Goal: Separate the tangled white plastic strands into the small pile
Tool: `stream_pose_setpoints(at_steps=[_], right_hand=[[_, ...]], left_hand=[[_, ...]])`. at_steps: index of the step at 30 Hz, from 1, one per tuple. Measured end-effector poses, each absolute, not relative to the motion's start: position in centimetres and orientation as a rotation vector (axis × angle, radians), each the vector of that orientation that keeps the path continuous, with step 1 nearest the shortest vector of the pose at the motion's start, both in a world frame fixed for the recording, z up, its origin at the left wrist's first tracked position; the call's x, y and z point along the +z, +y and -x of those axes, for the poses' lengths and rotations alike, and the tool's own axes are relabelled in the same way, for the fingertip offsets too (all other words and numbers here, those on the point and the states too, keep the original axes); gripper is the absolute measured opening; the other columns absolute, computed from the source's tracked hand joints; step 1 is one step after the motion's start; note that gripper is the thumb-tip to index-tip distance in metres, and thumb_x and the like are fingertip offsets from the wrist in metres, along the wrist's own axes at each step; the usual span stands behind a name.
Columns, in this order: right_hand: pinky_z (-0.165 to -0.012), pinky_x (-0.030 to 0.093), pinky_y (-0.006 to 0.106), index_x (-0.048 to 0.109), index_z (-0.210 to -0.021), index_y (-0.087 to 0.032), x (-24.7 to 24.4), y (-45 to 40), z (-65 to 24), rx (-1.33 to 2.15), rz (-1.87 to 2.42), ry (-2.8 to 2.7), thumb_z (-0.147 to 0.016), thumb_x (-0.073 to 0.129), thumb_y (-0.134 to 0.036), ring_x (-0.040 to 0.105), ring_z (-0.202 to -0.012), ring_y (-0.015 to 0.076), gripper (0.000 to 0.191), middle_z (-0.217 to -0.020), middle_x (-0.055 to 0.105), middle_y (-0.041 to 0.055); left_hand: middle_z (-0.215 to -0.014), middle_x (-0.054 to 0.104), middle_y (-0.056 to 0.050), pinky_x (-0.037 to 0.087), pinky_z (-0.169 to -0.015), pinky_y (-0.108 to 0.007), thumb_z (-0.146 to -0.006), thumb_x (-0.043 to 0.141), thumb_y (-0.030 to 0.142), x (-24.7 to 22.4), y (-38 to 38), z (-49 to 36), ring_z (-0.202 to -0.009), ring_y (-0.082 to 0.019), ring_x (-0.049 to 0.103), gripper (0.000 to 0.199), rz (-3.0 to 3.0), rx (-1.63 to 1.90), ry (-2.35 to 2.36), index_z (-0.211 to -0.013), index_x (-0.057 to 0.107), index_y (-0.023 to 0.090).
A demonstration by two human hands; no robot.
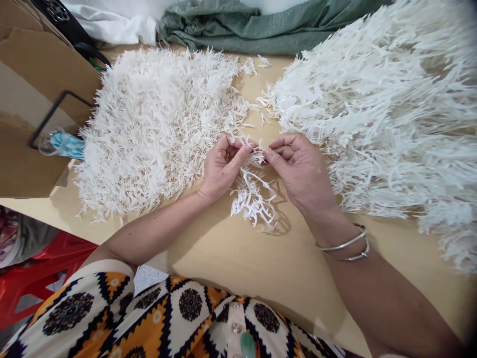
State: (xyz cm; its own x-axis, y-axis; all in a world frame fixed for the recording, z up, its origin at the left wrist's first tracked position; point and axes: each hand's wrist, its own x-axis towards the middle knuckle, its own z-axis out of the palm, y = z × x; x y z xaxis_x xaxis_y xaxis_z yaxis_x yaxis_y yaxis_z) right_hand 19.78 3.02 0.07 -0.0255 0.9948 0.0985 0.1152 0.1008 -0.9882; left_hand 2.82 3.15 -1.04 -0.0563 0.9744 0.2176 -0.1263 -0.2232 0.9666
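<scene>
My left hand [225,166] pinches a white branching plastic sprig [255,196] between thumb and fingers, close to the middle of the table. The sprig's thin, forked strands hang down below the fingers toward the table. Facing it, my right hand [298,166] has thumb and forefinger pressed together at the sprig's right side; the fingertips partly hide what they grip. Beside my left hand spreads a heap of short white plastic pieces [160,124]. To the right of my right hand lies a bigger pile of long white branching strands [372,114].
A cardboard box [37,114] stands at the left edge, with a blue-and-white packet [69,144] by it. Green cloth [231,25] and white cloth [115,25] lie along the back. A red stool [44,268] is below left. Loose bits dot the tabletop [223,253] between the piles.
</scene>
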Motion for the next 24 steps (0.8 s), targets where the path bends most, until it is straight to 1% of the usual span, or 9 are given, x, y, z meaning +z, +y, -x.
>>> stream_pose_setpoints(at_steps=[3, 5, 8, 10, 12, 15, 18, 21, 24], right_hand=[[-0.071, 0.06, 0.033, 0.064, -0.093, -0.026, 0.6, 3.2, -20.0, 0.939, 1.211, -1.432, -0.09, 0.077, -0.025, 0.07, -0.073, 0.016, 0.014, -0.081, 0.072, -0.0014], [-0.073, 0.059, 0.033, 0.065, -0.093, -0.026, 0.9, 3.1, -20.0, 0.84, 1.223, -1.497, -0.091, 0.072, -0.02, 0.069, -0.074, 0.0158, 0.01, -0.082, 0.072, -0.0014], [-0.074, 0.059, 0.033, 0.064, -0.097, -0.027, 0.7, 3.3, -20.3, 0.783, 1.253, -1.588, -0.096, 0.067, -0.021, 0.068, -0.072, 0.0154, 0.006, -0.079, 0.073, -0.0025], [-0.076, 0.061, 0.033, 0.064, -0.1, -0.027, 0.1, 4.0, -20.9, 0.802, 1.266, -1.549, -0.098, 0.066, -0.024, 0.069, -0.072, 0.0157, 0.004, -0.078, 0.074, -0.0026], [-0.077, 0.063, 0.034, 0.065, -0.096, -0.027, -0.5, 4.9, -21.8, 0.819, 1.284, -1.446, -0.097, 0.067, -0.025, 0.071, -0.075, 0.0165, 0.003, -0.08, 0.075, -0.0012], [-0.082, 0.063, 0.038, 0.068, -0.091, -0.026, -0.8, 5.7, -22.8, 0.762, 1.312, -1.368, -0.097, 0.067, -0.026, 0.073, -0.081, 0.0181, 0.006, -0.089, 0.076, 0.0024], [-0.088, 0.061, 0.04, 0.07, -0.098, -0.025, 0.0, 5.0, -22.2, 0.701, 1.281, -1.433, -0.1, 0.065, -0.032, 0.071, -0.087, 0.019, 0.008, -0.096, 0.075, 0.0042], [-0.08, 0.058, 0.036, 0.064, -0.105, -0.026, 0.8, 3.3, -20.5, 0.768, 1.279, -1.413, -0.099, 0.07, -0.041, 0.069, -0.083, 0.0178, 0.017, -0.093, 0.074, 0.003], [-0.071, 0.058, 0.033, 0.056, -0.111, -0.027, 0.9, 2.1, -19.1, 1.057, 1.295, -1.343, -0.091, 0.081, -0.046, 0.07, -0.075, 0.0166, 0.037, -0.088, 0.077, -0.0001]], left_hand=[[-0.084, 0.072, 0.004, 0.059, -0.075, -0.023, -0.089, 0.081, 0.058, -1.0, 3.1, -2.7, -0.081, -0.008, 0.073, 0.044, -1.235, 1.426, 1.009, -0.088, 0.056, 0.021], [-0.084, 0.073, 0.003, 0.059, -0.074, -0.022, -0.089, 0.081, 0.058, -0.8, 3.0, -2.7, -0.081, -0.008, 0.073, 0.044, -1.231, 1.401, 1.009, -0.087, 0.056, 0.021], [-0.084, 0.075, 0.002, 0.058, -0.071, -0.022, -0.089, 0.081, 0.057, -0.6, 3.0, -2.6, -0.079, -0.009, 0.074, 0.045, -1.247, 1.362, 1.029, -0.086, 0.056, 0.02], [-0.084, 0.076, 0.002, 0.059, -0.071, -0.021, -0.089, 0.081, 0.056, -0.6, 3.0, -2.6, -0.078, -0.008, 0.075, 0.044, -1.23, 1.393, 1.024, -0.086, 0.056, 0.02], [-0.084, 0.078, 0.002, 0.06, -0.074, -0.022, -0.089, 0.082, 0.056, -0.7, 3.1, -2.6, -0.079, -0.008, 0.076, 0.043, -1.185, 1.434, 1.007, -0.087, 0.056, 0.021], [-0.085, 0.079, 0.002, 0.063, -0.08, -0.024, -0.088, 0.083, 0.054, -0.7, 3.2, -2.5, -0.083, -0.01, 0.079, 0.043, -1.131, 1.436, 1.011, -0.086, 0.056, 0.021], [-0.087, 0.079, 0.002, 0.064, -0.082, -0.024, -0.088, 0.084, 0.053, -0.8, 3.2, -2.6, -0.087, -0.01, 0.08, 0.042, -1.114, 1.442, 1.032, -0.087, 0.057, 0.021], [-0.086, 0.077, 0.004, 0.063, -0.082, -0.022, -0.088, 0.085, 0.05, -0.6, 3.0, -2.8, -0.087, -0.009, 0.079, 0.041, -1.132, 1.485, 1.037, -0.088, 0.057, 0.021], [-0.085, 0.075, 0.003, 0.061, -0.081, -0.022, -0.09, 0.083, 0.048, -0.4, 2.8, -3.0, -0.086, -0.008, 0.077, 0.038, -1.197, 1.525, 1.007, -0.087, 0.058, 0.02]])
